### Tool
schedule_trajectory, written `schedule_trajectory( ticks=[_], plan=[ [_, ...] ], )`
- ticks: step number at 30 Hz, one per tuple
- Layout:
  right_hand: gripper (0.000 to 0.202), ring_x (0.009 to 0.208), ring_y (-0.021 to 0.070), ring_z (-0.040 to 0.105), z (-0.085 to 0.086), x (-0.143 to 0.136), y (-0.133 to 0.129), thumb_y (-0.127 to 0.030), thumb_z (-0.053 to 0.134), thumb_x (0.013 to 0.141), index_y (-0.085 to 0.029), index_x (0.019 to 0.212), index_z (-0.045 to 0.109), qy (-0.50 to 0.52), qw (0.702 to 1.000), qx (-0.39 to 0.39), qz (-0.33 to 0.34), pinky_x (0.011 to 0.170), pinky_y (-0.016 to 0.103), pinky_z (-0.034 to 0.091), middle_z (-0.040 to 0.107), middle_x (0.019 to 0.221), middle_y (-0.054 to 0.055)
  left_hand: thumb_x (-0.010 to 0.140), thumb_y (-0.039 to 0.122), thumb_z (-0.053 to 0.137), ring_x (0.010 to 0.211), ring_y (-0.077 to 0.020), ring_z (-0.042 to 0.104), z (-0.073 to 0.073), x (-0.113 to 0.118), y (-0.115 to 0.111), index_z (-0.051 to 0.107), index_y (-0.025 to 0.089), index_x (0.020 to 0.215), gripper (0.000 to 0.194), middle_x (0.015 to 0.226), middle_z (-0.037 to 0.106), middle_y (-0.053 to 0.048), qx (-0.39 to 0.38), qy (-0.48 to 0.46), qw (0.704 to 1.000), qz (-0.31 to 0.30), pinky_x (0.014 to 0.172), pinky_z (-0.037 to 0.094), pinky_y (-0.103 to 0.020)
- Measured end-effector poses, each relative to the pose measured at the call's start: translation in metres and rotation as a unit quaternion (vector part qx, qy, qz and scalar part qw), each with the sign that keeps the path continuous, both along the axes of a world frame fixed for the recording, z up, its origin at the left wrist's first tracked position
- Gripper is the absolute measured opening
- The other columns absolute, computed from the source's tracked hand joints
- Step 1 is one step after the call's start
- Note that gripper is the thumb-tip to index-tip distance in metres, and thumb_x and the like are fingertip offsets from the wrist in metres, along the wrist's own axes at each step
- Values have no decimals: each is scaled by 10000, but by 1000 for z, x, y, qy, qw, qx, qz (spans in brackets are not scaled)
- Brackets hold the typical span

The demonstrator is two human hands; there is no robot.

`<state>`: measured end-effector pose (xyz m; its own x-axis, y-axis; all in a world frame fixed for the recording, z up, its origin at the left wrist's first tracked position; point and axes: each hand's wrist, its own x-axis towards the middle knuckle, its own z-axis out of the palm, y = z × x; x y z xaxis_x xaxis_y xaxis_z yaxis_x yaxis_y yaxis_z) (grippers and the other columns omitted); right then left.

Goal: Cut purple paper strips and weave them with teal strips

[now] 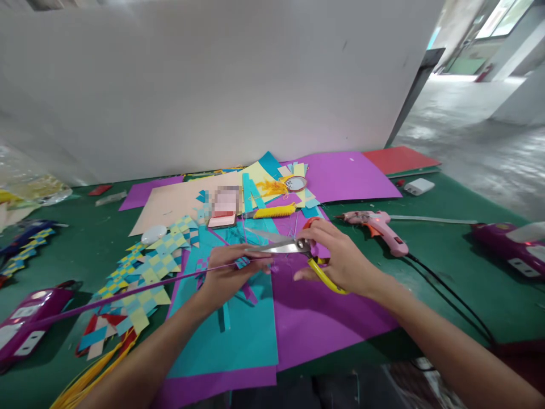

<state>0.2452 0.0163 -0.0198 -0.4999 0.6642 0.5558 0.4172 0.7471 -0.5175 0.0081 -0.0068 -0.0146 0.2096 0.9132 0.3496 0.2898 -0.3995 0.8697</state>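
Note:
My right hand [338, 255] grips a pair of scissors [285, 247] with one red and one yellow handle, its blades parted and pointing left. My left hand [225, 278] pinches a small woven paper piece [242, 262] in purple and blue, just under the lower blade. A long thin purple paper strip [128, 293] runs from the left hand out to the left. Both hands are above a teal sheet [251, 341] and a purple sheet [315, 312]. Whether the blades touch the paper, I cannot tell.
A yellow utility knife [275, 211] and a phone [225, 210] lie beyond the hands. To the right is a pink glue gun [374, 221] with its cable. Woven paper strips [149, 261] pile up at left, near a purple power strip [32, 324]. A white panel [213, 85] stands behind.

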Motion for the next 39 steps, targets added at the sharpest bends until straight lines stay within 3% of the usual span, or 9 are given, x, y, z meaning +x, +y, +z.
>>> schedule_trajectory(
  ticks=[3,8,18,26,36,39],
  plan=[
    [451,827,208,535,-4,9,6,-519,731,730,-164,989,631,-62,998,29,2,732,333,466,604,864,79,754,215,725,699,-224,727,0,-6,2,743,194,710,52,706,758,-45,38,11,999,-6,655,596,-293],
    [540,787,196,541,-8,13,9,-623,677,718,-161,998,662,-106,992,61,-5,670,304,438,597,801,56,753,185,729,674,-199,722,2,-8,2,767,221,775,57,769,768,-31,66,15,998,12,604,582,-251],
    [499,723,184,536,-7,11,6,-593,630,782,-138,983,674,-116,988,100,-18,625,299,420,607,787,69,765,236,727,674,-194,716,-6,-8,2,768,240,817,67,768,764,-11,29,36,997,56,586,590,-263],
    [532,655,160,521,-10,10,5,-612,619,772,-127,983,684,-104,990,99,-15,579,279,382,606,725,48,799,252,700,564,-191,689,-5,-10,2,751,197,842,86,715,748,-44,23,17,1000,9,567,600,-297],
    [297,622,140,503,-12,12,5,-414,690,808,-144,930,697,-116,986,115,-33,544,262,336,599,692,27,791,211,702,550,-188,674,-4,-10,4,737,160,791,62,662,734,-43,25,3,1000,-18,561,579,-298],
    [154,630,143,513,-13,12,5,-269,649,827,-155,920,695,-112,985,123,-34,546,262,329,607,693,24,788,175,692,533,-168,666,-1,-9,3,736,167,768,49,624,725,-28,30,14,999,-15,556,573,-278]
  ],
)
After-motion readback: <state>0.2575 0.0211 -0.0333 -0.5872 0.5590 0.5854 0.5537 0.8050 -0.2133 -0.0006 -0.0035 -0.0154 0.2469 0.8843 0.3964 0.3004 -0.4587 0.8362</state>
